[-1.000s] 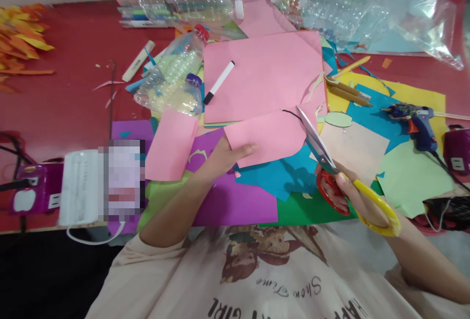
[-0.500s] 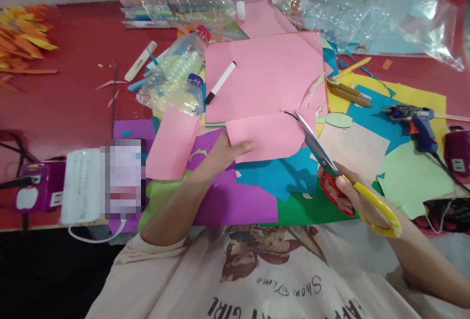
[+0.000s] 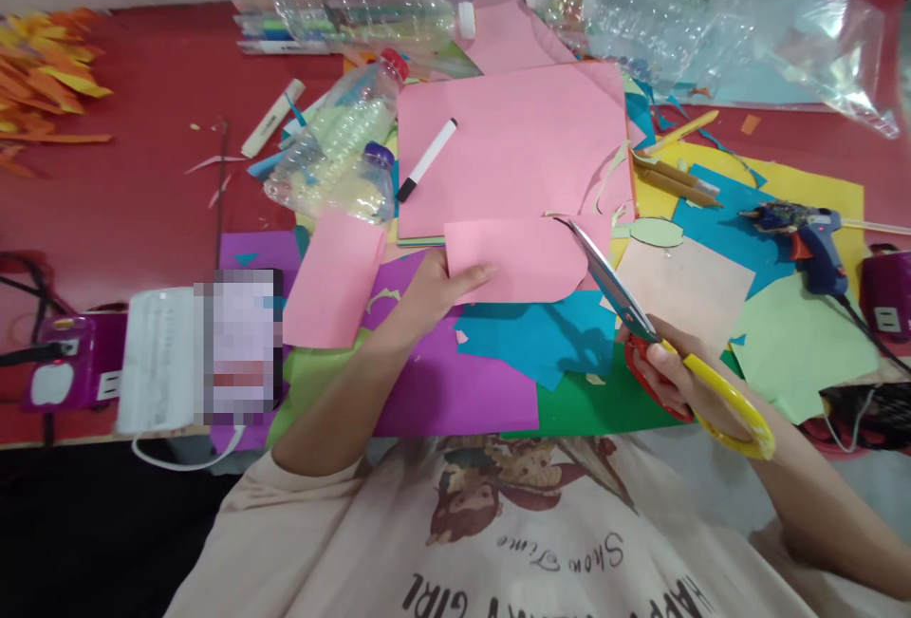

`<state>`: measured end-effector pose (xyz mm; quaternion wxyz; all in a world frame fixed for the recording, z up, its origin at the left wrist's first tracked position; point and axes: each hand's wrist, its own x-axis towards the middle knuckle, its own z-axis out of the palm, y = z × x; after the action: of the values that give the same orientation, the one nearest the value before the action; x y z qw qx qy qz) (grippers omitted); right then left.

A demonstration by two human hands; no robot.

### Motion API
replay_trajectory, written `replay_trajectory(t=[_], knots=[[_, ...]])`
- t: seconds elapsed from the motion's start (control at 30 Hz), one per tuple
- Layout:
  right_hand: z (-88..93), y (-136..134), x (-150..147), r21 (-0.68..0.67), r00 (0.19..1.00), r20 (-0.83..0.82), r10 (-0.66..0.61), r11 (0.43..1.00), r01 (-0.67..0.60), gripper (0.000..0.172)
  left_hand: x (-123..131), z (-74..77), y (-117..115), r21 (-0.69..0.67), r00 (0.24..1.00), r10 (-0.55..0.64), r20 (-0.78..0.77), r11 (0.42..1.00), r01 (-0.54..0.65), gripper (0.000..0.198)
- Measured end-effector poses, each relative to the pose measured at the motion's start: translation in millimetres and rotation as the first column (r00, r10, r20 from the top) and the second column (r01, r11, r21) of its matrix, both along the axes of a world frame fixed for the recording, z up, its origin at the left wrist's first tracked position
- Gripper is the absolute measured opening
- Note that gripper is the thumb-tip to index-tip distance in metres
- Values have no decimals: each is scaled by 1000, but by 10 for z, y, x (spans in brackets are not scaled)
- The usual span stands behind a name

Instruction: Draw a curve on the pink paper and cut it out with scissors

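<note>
My left hand pinches the left end of a small pink paper piece, held just above the table. My right hand grips a pair of scissors with one red and one yellow handle. Their blades meet the rounded right edge of the pink piece, along a black drawn line. A larger pink sheet lies flat just behind, with a black-capped white marker on it. Another small pink piece rests to the left of my left hand.
Coloured paper sheets cover the red table. Empty plastic bottles lie behind and left. A blue glue gun sits at the right, with a purple socket box beyond it. Another purple box and a white pack stand left. Orange paper strips lie far left.
The pink piece has turned and lifted slightly toward the big sheet, and the scissor blades have advanced along its right edge. My right hand shifted a little.
</note>
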<state>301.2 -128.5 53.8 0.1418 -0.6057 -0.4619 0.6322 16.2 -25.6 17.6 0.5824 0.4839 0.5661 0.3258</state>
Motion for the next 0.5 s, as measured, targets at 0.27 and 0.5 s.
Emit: replay_trajectory(t=[0.27, 0.5], knots=[[46, 22, 15, 39, 996, 78, 34, 999, -38, 52, 3, 28, 31, -36, 999, 21, -49, 999, -23, 35], [29, 29, 82, 59, 993, 80, 88, 994, -93, 49, 54, 72, 27, -37, 999, -24, -44, 999, 23, 26]])
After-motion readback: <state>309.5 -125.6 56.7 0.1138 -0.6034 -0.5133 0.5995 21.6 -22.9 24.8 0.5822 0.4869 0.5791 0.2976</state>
